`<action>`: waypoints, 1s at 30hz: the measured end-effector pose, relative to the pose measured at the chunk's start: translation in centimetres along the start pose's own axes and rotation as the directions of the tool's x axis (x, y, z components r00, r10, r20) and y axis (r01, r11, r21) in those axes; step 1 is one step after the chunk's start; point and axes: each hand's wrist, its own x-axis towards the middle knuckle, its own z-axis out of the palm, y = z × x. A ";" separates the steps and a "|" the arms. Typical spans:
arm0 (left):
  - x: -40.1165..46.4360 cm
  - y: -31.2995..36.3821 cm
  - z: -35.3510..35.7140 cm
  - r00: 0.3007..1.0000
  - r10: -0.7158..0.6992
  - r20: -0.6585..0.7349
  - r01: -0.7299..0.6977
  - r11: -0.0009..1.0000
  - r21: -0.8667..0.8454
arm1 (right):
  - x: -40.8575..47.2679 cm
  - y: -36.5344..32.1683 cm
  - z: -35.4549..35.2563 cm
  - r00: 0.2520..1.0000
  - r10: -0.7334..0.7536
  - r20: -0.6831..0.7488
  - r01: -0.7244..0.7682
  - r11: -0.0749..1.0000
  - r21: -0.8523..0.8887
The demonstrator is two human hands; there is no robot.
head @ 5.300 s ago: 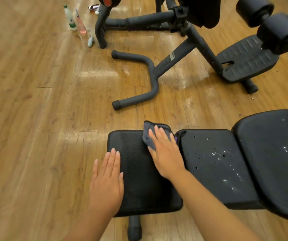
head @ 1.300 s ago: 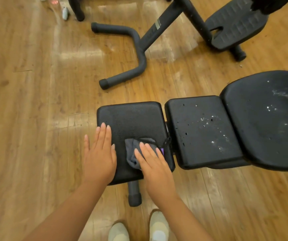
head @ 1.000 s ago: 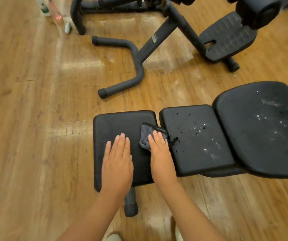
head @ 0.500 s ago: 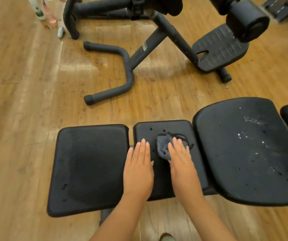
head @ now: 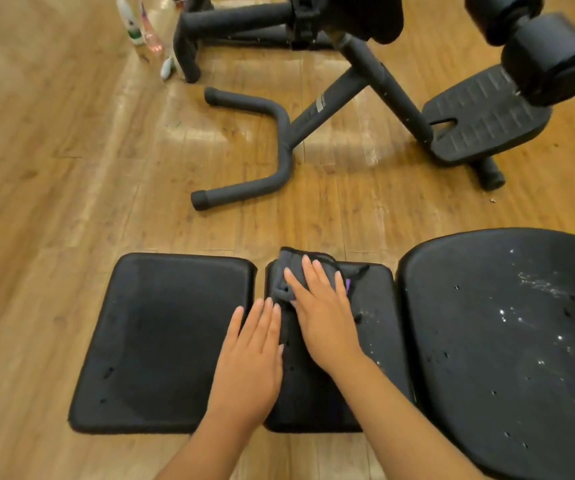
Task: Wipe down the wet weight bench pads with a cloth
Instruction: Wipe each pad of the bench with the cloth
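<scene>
A black weight bench lies across the lower half of the head view in three pads. The left pad (head: pixel 161 337) looks matte and free of drops. My right hand (head: pixel 324 313) presses a dark grey cloth (head: pixel 288 271) flat against the far edge of the narrow middle pad (head: pixel 378 327), which shows a few white drops on its right side. My left hand (head: pixel 251 355) rests flat with fingers together over the gap between the left and middle pads. The large right pad (head: pixel 508 341) is speckled with white water drops.
A second black exercise machine (head: pixel 348 81) stands on the wooden floor beyond the bench, with a curved floor bar (head: pixel 262 150), a ribbed footplate (head: pixel 483 123) and foam rollers (head: pixel 549 57). Two bottles (head: pixel 133 22) stand at the far left by its frame.
Over five seconds both hands went from the left pad to the middle pad. In the last half second the right hand pushed the cloth to that pad's far edge.
</scene>
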 end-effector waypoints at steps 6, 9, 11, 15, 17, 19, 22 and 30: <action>0.7 -0.2 0.0 1.000 -0.018 -0.018 0.018 1.000 0.019 | 4.7 -1.0 -0.6 1.000 0.006 -0.017 -0.004 0.997 0.077; 0.6 -0.2 -0.2 1.000 -0.008 -0.019 0.008 1.000 0.019 | 0.7 -0.7 0.7 0.999 -0.046 -0.020 0.048 0.993 0.105; 0.6 -0.2 -0.2 0.999 0.011 -0.035 -0.010 1.000 0.025 | -3.6 -0.6 2.1 0.998 -0.064 -0.010 0.065 0.996 0.060; 0.4 0.0 -0.1 0.997 0.022 -0.073 -0.022 1.000 -0.002 | -12.5 -0.3 3.9 0.980 -0.193 -0.044 0.194 0.980 0.042; 0.2 0.1 0.1 0.997 0.009 -0.071 -0.011 1.000 -0.019 | -13.9 0.0 3.7 0.977 -0.204 -0.055 0.206 0.978 0.018; 0.2 0.1 0.1 0.998 0.012 -0.069 -0.013 1.000 -0.018 | -13.0 0.0 2.5 0.983 -0.183 -0.014 0.183 0.982 0.035; 0.2 -0.1 0.2 0.998 0.032 -0.057 -0.032 1.000 -0.001 | -10.0 0.1 0.7 0.988 -0.139 0.065 0.138 0.990 0.023; 0.3 0.0 0.1 1.000 -0.009 -0.021 0.009 1.000 0.006 | 0.1 4.2 -0.9 0.996 -0.054 0.077 0.058 0.997 -0.055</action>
